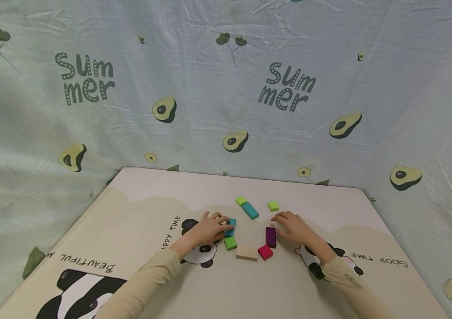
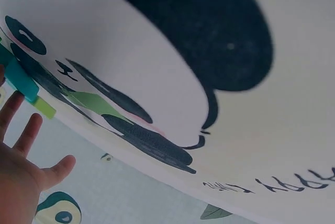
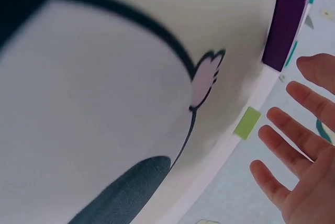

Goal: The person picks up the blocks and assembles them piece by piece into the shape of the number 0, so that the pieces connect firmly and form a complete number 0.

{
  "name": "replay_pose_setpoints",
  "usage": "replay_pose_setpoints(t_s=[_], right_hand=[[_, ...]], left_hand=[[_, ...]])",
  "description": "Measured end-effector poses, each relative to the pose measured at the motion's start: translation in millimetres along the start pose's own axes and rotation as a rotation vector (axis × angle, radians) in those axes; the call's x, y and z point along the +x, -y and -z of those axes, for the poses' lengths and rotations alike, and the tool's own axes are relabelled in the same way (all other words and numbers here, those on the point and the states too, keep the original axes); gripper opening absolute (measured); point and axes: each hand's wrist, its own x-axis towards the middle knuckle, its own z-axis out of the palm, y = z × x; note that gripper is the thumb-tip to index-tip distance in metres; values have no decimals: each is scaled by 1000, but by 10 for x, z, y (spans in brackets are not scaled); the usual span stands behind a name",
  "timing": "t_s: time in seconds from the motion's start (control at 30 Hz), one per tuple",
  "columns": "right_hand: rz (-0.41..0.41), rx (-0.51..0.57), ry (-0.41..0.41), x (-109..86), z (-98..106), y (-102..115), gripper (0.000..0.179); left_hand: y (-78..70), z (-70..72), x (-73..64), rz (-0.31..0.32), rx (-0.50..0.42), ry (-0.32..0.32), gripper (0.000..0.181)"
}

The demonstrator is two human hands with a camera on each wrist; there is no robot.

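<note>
In the head view, my left hand (image 1: 210, 229) pinches a teal block (image 1: 231, 225) at the left side of a rough ring of blocks. Its index and middle fingers meet this teal block (image 2: 22, 80) in the left wrist view; the outer fingers spread away, and the thumb is out of frame. A green cube (image 1: 230, 243) lies at the block's near end. My right hand (image 1: 292, 228) hovers with spread, relaxed fingers beside a purple block (image 1: 271, 237), its thumb close to the block's right side. Nothing is between its fingers in the right wrist view.
A plain wooden block (image 1: 246, 253) and a red cube (image 1: 265, 252) form the near side of the ring. At the far side are another teal block (image 1: 250, 210), a lime cube (image 1: 241, 201) touching it, and a separate lime cube (image 1: 273, 206). The panda-printed table (image 1: 150, 186) meets a curtain (image 1: 194, 66).
</note>
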Motion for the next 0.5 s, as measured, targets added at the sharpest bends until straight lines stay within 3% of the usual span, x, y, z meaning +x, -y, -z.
replay_pose_setpoints(t_s=[0.2, 0.5], right_hand=[[-43, -63, -17, 122, 0, -79, 31], [-92, -90, -17, 281, 62, -160, 35]], left_hand=[[-24, -2, -1, -9, 72, -15, 35], [-42, 14, -3, 5, 70, 8, 35]])
